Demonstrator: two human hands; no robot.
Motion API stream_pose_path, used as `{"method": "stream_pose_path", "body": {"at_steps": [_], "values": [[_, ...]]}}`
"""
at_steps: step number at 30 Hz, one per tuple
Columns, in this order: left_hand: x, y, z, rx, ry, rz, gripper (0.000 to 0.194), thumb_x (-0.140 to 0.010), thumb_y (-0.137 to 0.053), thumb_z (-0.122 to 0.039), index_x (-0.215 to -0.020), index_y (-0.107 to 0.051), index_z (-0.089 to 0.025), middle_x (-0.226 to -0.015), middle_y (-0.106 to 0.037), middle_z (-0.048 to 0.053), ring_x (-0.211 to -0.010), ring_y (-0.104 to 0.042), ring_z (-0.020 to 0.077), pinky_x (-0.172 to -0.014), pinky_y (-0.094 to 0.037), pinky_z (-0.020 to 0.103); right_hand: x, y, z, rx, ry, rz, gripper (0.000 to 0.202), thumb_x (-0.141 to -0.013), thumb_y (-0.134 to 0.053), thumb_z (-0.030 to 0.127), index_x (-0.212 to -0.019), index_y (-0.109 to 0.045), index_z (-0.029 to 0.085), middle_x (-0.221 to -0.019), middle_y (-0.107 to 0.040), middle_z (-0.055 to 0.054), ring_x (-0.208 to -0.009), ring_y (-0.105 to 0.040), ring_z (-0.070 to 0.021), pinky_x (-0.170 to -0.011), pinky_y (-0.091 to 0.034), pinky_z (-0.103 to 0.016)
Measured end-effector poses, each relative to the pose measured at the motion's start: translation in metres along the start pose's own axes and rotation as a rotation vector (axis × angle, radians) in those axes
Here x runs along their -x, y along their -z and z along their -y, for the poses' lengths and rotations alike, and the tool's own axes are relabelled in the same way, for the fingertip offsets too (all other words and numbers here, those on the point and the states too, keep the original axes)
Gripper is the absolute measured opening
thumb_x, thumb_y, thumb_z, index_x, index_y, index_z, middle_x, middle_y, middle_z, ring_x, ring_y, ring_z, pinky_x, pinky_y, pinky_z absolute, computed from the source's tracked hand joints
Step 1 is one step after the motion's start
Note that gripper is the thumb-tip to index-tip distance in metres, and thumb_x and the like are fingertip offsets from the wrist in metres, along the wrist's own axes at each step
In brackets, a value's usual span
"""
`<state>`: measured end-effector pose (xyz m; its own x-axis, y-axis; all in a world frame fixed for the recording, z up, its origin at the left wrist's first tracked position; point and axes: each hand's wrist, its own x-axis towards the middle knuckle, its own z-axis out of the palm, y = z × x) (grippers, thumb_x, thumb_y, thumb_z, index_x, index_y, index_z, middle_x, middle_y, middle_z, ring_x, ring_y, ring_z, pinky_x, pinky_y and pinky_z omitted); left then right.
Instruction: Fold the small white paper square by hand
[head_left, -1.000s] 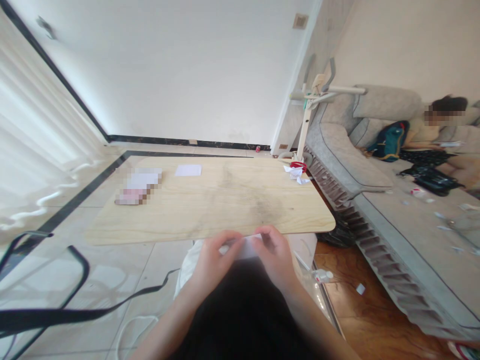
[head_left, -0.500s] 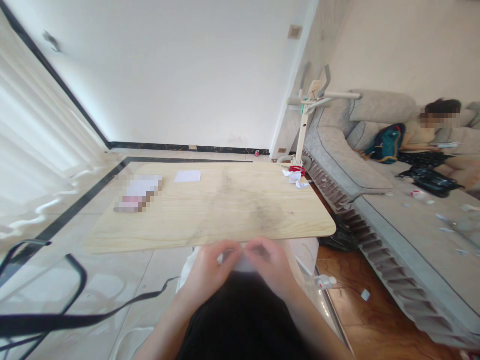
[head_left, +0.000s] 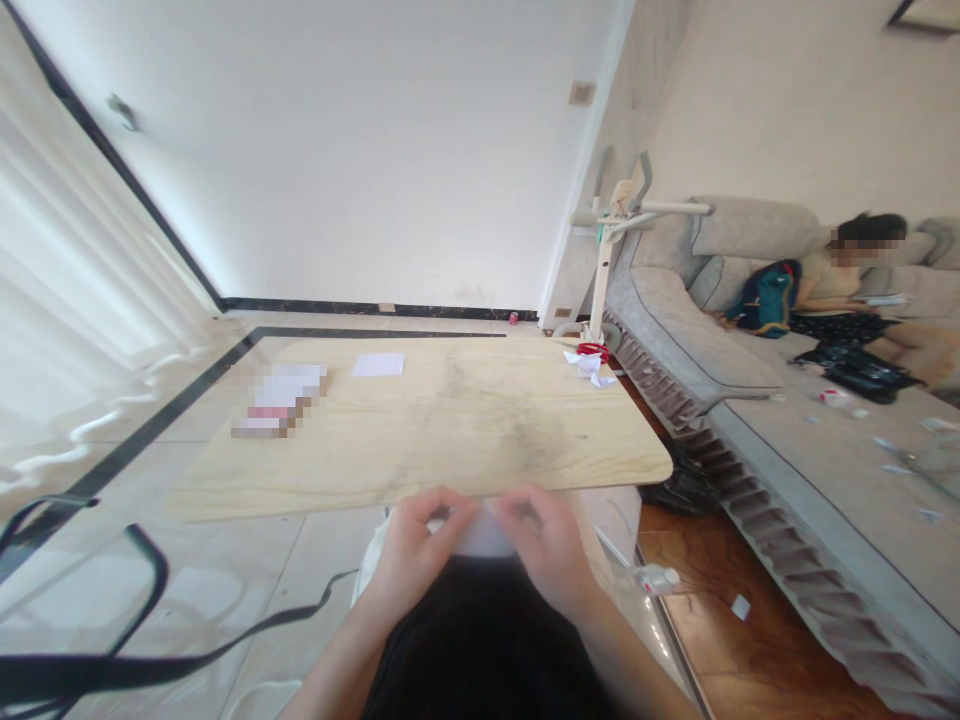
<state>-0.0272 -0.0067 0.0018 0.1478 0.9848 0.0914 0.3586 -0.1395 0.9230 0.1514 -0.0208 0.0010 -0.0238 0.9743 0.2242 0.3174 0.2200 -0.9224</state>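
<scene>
Between my two hands is a piece of white paper, held just off the table's near edge and above my dark clothing. My left hand pinches its left side, thumb against fingers. On the other side my right hand pinches it in the same way. The fingertips are close together and a little blurred. A flat white sheet of paper lies toward the back of the wooden table. Crumpled white paper sits at the table's back right corner, against a red-handled item.
A blurred-out white and pink item lies at the table's left. To the right, a person sits on a grey sofa beside a backpack. A plastic bottle is at lower right; a black strap crosses lower left.
The view has shifted slightly, so the table and room appear a little lower. My hands have parted a little, and more of the white paper shows between them.
</scene>
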Motion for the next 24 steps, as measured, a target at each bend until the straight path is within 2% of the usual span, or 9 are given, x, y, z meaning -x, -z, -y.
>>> {"method": "stream_pose_path", "body": {"at_steps": [4,9,16,24], "values": [[0.001,0.004,-0.001,0.092,0.045,0.052,0.023,-0.085,-0.065,-0.036,-0.074,-0.076,-0.019,-0.071,-0.074,0.001,-0.068,-0.066,0.0172,-0.062,-0.049,0.024,-0.001,0.002,0.001,-0.005,-0.001,0.004,0.008,-0.082,-0.066,0.024,-0.075,-0.068,0.020,-0.072,-0.070,-0.002,-0.070,-0.064,-0.0189,-0.068,-0.050,-0.030],[0.000,0.007,0.002,0.116,0.033,0.130,0.026,-0.088,-0.062,-0.038,-0.080,-0.078,-0.020,-0.078,-0.076,0.002,-0.074,-0.067,0.0191,-0.067,-0.050,0.025,-0.004,0.008,0.000,-0.023,-0.058,0.033,0.007,-0.080,-0.067,0.025,-0.075,-0.070,0.020,-0.073,-0.073,-0.003,-0.070,-0.065,-0.0198,-0.068,-0.051,-0.031],[-0.003,0.009,0.004,0.123,0.029,0.061,0.025,-0.087,-0.062,-0.037,-0.080,-0.078,-0.018,-0.079,-0.078,0.003,-0.074,-0.069,0.0204,-0.066,-0.052,0.026,-0.005,0.011,-0.002,-0.065,-0.113,-0.012,0.008,-0.079,-0.068,0.025,-0.075,-0.071,0.019,-0.072,-0.073,-0.003,-0.070,-0.066,-0.0203,-0.069,-0.052,-0.032],[-0.003,0.006,0.005,-0.054,0.001,0.095,0.020,-0.085,-0.063,-0.035,-0.081,-0.076,-0.021,-0.079,-0.076,0.002,-0.074,-0.068,0.0186,-0.068,-0.053,0.026,-0.003,0.006,-0.004,-0.082,-0.076,0.016,0.008,-0.082,-0.064,0.024,-0.077,-0.068,0.019,-0.072,-0.069,-0.002,-0.069,-0.064,-0.0180,-0.066,-0.050,-0.029]]}}
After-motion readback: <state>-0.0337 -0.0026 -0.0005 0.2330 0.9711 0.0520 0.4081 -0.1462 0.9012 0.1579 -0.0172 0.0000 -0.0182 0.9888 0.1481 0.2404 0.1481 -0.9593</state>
